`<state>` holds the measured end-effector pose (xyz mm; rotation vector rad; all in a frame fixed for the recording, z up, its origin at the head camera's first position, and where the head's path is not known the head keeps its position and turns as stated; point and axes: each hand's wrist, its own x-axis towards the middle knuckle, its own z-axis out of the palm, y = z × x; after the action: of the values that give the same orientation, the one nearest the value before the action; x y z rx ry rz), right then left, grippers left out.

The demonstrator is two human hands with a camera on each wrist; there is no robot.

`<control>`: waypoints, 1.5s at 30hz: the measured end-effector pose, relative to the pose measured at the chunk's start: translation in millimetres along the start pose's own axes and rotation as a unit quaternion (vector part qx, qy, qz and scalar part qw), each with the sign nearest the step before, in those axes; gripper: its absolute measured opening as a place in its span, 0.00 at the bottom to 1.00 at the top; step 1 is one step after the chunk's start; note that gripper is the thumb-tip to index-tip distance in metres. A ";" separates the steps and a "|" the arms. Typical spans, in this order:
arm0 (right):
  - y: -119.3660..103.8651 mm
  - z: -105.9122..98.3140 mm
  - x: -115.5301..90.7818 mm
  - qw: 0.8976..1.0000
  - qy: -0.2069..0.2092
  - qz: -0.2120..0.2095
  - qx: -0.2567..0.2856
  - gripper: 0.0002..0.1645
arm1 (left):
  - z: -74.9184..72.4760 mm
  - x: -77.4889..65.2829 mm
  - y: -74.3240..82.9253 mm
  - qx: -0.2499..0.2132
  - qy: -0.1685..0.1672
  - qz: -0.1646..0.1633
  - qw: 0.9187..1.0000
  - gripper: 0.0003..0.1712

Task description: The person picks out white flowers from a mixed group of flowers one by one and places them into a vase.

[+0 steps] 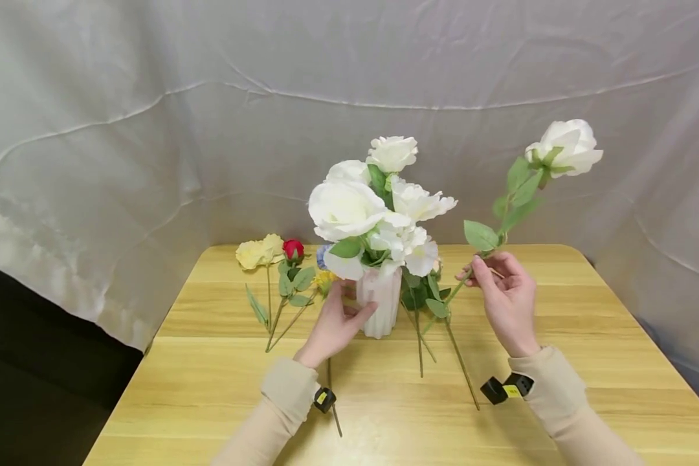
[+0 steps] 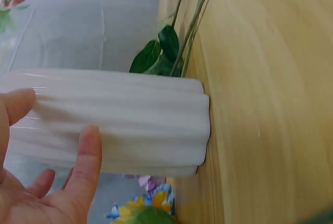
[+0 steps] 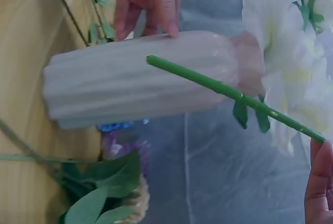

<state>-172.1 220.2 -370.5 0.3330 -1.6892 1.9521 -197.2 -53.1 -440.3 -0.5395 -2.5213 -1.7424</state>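
A white ribbed vase (image 1: 380, 304) stands upright on the table, filled with several white flowers (image 1: 349, 210). My left hand (image 1: 336, 323) is at the vase's left side. In the left wrist view its fairly straight fingers (image 2: 89, 151) touch or nearly touch the vase wall (image 2: 140, 117). To the right, my right hand (image 1: 509, 298) pinches the leafy green stem of a white rose (image 1: 565, 149), raised above the table with its bloom tilted up and right. The right wrist view shows the bare end of this green stem (image 3: 197, 78) in front of the vase.
Left of the vase lie yellow flowers (image 1: 259, 251), a red rose (image 1: 293, 250) and an orange-yellow flower (image 1: 324, 281). More stems and dark leaves (image 1: 416, 294) lie behind and right of it, with one long stem (image 1: 463, 366) pointing toward the front. Grey curtain (image 1: 268, 142) hangs behind the table (image 1: 210, 401).
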 end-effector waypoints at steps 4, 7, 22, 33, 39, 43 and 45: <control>-3.7 8.8 5.5 0.999 0.006 -0.043 0.034 0.06 | 7.2 -0.8 2.0 -0.006 0.005 0.004 1.000 0.31; -6.3 14.8 9.7 0.996 0.014 -0.077 0.048 0.05 | 11.0 0.0 2.3 -0.001 0.009 0.007 1.000 0.30; -19.5 31.7 21.5 0.979 0.044 -0.180 0.088 0.06 | 13.2 12.0 -7.8 0.074 0.005 0.032 0.997 0.32; -29.1 34.6 24.5 0.969 0.073 -0.206 0.117 0.09 | 5.8 9.0 -4.7 0.071 0.043 0.014 0.996 0.27; -35.2 35.7 28.1 0.961 0.091 -0.227 0.128 0.08 | -7.2 4.9 6.1 0.046 0.112 0.073 0.990 0.12; -33.9 38.5 28.3 0.963 0.079 -0.230 0.118 0.09 | -13.4 3.7 13.0 0.047 0.121 0.092 0.987 0.11; -32.5 40.6 28.1 0.964 0.073 -0.231 0.112 0.10 | -14.9 3.7 15.5 0.051 0.119 0.093 0.987 0.10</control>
<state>-184.1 189.8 -321.3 0.5927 -1.1690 1.7629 -198.6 -60.8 -420.0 -0.5091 -2.2998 -1.5052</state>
